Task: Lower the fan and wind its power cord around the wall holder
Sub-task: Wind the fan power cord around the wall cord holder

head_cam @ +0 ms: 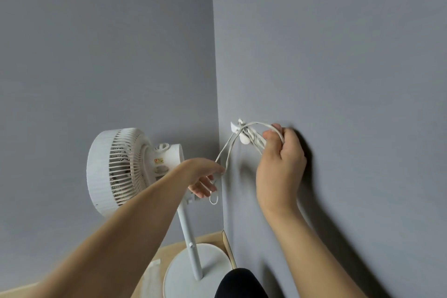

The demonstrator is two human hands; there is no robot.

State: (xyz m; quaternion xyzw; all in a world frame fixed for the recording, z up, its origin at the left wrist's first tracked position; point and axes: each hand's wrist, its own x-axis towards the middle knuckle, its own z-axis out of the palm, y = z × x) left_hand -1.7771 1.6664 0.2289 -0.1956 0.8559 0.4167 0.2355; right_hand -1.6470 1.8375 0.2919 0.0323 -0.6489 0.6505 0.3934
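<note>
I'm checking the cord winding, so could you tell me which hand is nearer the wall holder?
Right. The right hand is beside the wall holder, looping cord there; the left hand is lower, nearer the fan, gripping slack cord.

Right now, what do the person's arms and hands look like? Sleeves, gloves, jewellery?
Both forearms are bare up to the frame edge, with no sleeve in view. The left hand and right hand are ungloved. No watch, bracelet or ring shows on either wrist or on the visible fingers. No markings are visible.
</note>
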